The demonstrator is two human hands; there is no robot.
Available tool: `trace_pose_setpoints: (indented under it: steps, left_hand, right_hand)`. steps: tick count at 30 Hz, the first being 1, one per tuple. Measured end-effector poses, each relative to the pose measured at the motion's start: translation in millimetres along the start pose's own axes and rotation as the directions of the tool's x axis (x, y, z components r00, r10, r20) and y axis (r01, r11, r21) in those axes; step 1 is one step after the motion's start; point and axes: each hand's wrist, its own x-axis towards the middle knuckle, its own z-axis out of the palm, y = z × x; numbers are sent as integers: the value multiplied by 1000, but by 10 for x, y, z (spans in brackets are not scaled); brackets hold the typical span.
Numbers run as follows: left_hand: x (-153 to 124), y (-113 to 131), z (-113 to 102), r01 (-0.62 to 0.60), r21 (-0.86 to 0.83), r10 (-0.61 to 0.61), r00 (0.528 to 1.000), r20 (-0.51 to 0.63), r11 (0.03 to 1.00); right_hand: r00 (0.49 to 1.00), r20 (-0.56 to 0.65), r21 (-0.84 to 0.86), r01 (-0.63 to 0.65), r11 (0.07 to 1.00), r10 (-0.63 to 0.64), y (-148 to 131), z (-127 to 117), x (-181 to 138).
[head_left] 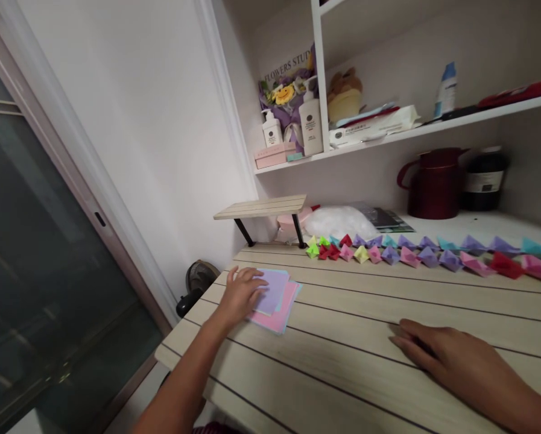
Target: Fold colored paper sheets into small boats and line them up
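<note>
My left hand [240,293] reaches to the left part of the wooden table [342,337] and lies on a small stack of coloured paper squares [277,301], its fingers spread over the lilac top sheet. My right hand [451,357] rests palm down on the table at the right, fingers stretched out flat, with nothing in it. A long row of folded paper boats [433,256] in green, red, pink, purple and blue runs along the far edge of the table.
A small wooden riser [262,208] stands at the table's back left. Behind the boats lie a white plastic bag [340,222], a dark red pot [433,184] and a dark jar [484,179]. White shelves [388,135] above hold lotion bottles, a flower bouquet and boxes. A glass door [35,253] is at the left.
</note>
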Motion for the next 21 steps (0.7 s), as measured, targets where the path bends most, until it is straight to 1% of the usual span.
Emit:
trace_pose_setpoints:
  steps: [2, 4, 6, 8, 10, 11, 15, 21]
  left_hand:
    - [24, -163, -41, 22, 3, -22, 1000, 14, 1000]
    - [54, -224, -34, 37, -28, -35, 997, 62, 999]
    - [74, -251, -4, 72, -101, -51, 980, 194, 992]
    - [75, -292, 28, 116, -173, -50, 936, 348, 978]
    - [61, -351, 51, 140, -216, -30, 896, 443, 966]
    - [51, -382, 61, 138, -227, -19, 888, 459, 964]
    - [25, -463, 96, 124, -246, 5, 885, 465, 961]
    - [4, -465, 162, 168, -284, -27, 897, 442, 944]
  right_hand:
    - [1000, 0, 24, -18, 1000, 18, 17, 9, 13]
    - [999, 18, 39, -34, 999, 33, 37, 18, 20]
    - [998, 38, 41, -51, 998, 49, 58, 26, 23]
    - [997, 52, 42, -63, 997, 61, 75, 32, 24]
    - [997, 56, 52, -65, 997, 62, 84, 33, 28]
    - [997, 56, 59, -59, 997, 56, 86, 32, 32]
    - [998, 44, 70, -52, 996, 49, 100, 33, 49]
    - [998, 43, 88, -47, 995, 44, 142, 61, 58]
